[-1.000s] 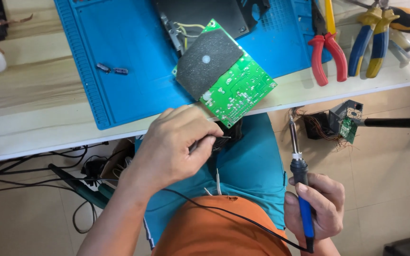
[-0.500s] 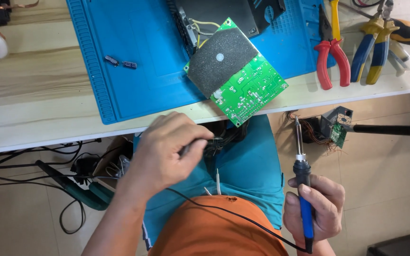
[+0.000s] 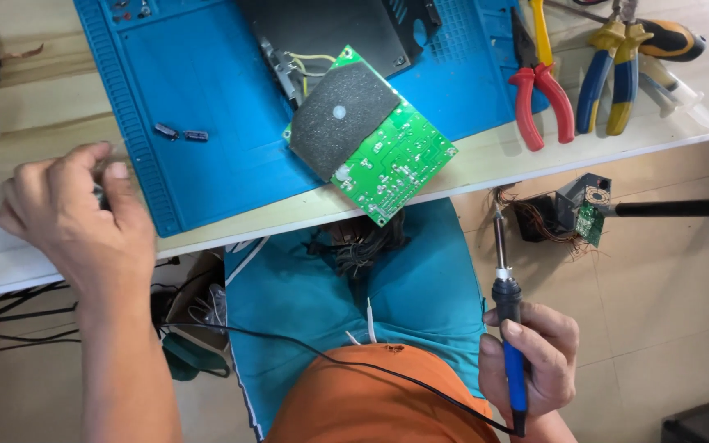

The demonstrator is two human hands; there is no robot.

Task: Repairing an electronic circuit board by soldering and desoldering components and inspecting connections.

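Right hand (image 3: 528,361) grips a blue-handled iron (image 3: 509,328), tip up, below the green board (image 3: 400,160). Left hand (image 3: 71,217) curled left of board; contents unclear.

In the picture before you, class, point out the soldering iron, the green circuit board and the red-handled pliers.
soldering iron (image 3: 508,316): head view, on its dark grip above the right hand.
green circuit board (image 3: 400,160): head view, on its bare green face.
red-handled pliers (image 3: 545,94): head view, on a red handle.

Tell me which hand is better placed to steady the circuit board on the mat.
Probably the left hand: it hovers at the table edge beside the blue mat, holding only something small, though the circuit board is some way off. The right hand sits low by the lap, gripping the soldering iron.
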